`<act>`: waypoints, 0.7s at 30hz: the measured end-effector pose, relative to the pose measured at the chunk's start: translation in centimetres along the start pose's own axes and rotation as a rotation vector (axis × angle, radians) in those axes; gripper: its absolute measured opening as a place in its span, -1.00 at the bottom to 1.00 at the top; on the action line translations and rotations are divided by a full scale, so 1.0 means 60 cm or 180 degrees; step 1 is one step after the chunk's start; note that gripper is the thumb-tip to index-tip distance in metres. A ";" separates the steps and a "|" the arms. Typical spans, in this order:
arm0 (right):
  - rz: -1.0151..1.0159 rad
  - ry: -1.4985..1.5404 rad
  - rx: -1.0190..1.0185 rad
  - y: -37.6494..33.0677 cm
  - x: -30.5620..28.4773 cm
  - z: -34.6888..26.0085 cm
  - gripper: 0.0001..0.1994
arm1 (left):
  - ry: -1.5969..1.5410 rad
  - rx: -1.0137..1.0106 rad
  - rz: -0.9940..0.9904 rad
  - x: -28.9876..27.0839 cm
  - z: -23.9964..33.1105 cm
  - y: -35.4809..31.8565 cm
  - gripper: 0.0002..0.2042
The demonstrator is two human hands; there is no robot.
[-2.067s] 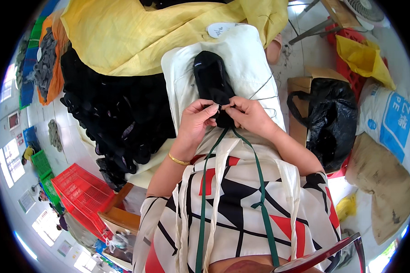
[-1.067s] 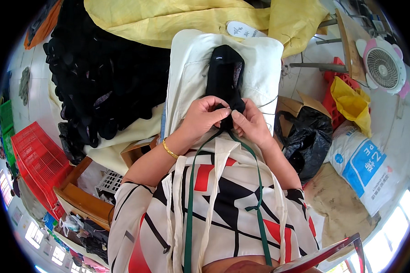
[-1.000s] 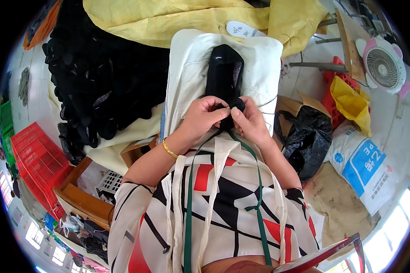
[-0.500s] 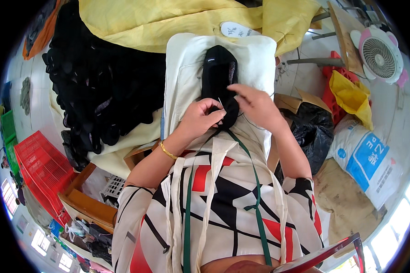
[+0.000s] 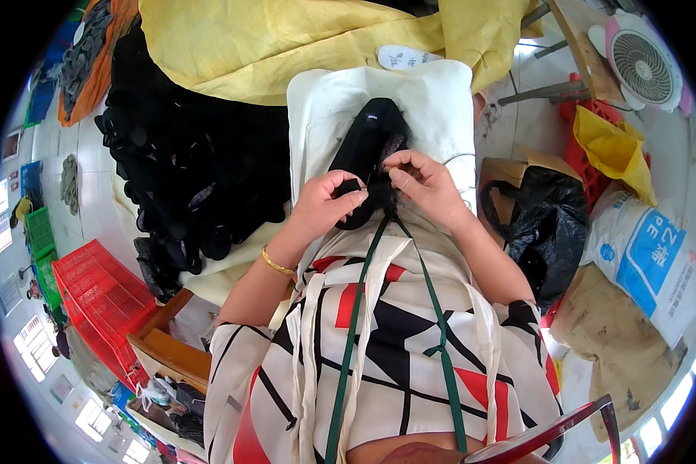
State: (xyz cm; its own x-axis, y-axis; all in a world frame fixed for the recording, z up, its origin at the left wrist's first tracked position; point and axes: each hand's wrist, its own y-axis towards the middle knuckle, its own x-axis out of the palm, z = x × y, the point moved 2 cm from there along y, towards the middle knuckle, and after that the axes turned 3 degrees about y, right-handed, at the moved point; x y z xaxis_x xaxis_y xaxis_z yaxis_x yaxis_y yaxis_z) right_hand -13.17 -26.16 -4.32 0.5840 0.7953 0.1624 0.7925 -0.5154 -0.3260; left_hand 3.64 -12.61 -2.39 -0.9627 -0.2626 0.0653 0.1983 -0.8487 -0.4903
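Note:
A black cloth shoe lies toe away from me on a white cloth-covered pad, tilted a little with its heel end near my body. My left hand pinches the shoe's near left edge between thumb and fingers. Across the opening, my right hand has thumb and forefinger drawn together close to the shoe's right rim; what they hold is too small to make out. A thin dark thread curves out beside the right hand. A fine light sliver, perhaps a needle, shows between the hands.
Left of the pad is a large heap of black shoes. Yellow sheeting with a white insole lies beyond. To the right are a black plastic bag, a white-and-blue sack and a fan. Red crates stand left.
The shoe has turned, its heel end swinging left. My left hand has shifted slightly left and down, and the needle no longer stands out at its fingertips. My right fingers have closed together.

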 end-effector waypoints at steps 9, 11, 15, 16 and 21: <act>0.0540 -0.2018 -0.2512 -0.025 0.056 -0.093 -0.94 | 0.0853 0.0373 0.0267 0.014 -0.006 -0.003 -0.85; 0.0632 -0.1990 -0.2791 -0.037 0.047 -0.138 -0.93 | 0.0852 0.0181 0.0289 0.015 -0.009 -0.006 -0.84; -0.0285 0.1698 0.0071 -0.046 0.018 -0.095 -0.81 | 0.1345 0.0853 0.0220 0.024 0.005 -0.024 -0.84; -0.0135 0.1821 0.0536 -0.066 0.008 -0.106 -0.80 | 0.1481 0.0980 0.0202 0.022 0.003 -0.027 -0.84; 0.1085 0.2481 -0.0684 -0.151 -0.144 -0.197 -0.83 | 0.2014 0.1340 0.0333 0.015 -0.018 -0.054 -0.85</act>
State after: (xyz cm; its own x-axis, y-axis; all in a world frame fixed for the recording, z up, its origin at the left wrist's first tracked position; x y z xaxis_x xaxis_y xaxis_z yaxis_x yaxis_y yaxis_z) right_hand -23.33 -32.12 8.24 0.6864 0.1830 0.7038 0.5231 -0.7966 -0.3030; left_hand 1.93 -9.62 -1.68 -0.8320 -0.1459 -0.5353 0.2255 -0.9705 -0.0859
